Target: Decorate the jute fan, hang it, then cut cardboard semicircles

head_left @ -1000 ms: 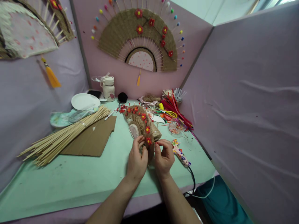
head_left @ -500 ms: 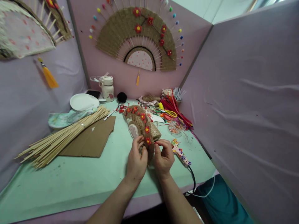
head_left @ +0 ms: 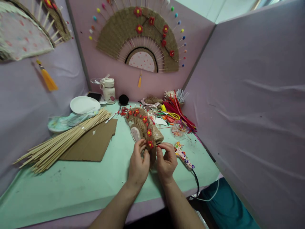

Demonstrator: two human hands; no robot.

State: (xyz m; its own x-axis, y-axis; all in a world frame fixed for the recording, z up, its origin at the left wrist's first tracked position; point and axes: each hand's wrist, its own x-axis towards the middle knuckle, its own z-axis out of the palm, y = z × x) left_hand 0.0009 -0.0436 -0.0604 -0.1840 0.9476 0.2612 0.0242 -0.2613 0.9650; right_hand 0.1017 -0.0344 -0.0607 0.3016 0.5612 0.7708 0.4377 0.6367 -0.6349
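A small brown woven fan (head_left: 142, 126) with red, yellow-centred flowers stands tilted at the middle of the table. My left hand (head_left: 138, 165) is closed around its near lower part, thumb and fingers at the inner side. At the fan's right edge, my right hand (head_left: 167, 162) pinches a tiny red bead (head_left: 158, 146) between thumb and fingertips. Whether the bead touches the fan I cannot tell. Behind the fan lies a roll of twine (head_left: 158, 135). A patterned glue gun (head_left: 184, 158) with a black cord rests right of my right hand.
Left are a bundle of thin sticks (head_left: 64, 141), cardboard (head_left: 102, 143), a white plate (head_left: 85, 105) and a bottle (head_left: 109, 93). Back right hold red strips (head_left: 177, 109), yellow-handled scissors (head_left: 175, 115) and a clear bead container (head_left: 179, 128). A large fan (head_left: 111, 36) hangs on the back panel.
The view has shifted very slightly. Both hands keep nearly the same hold on the fan and the red bead.
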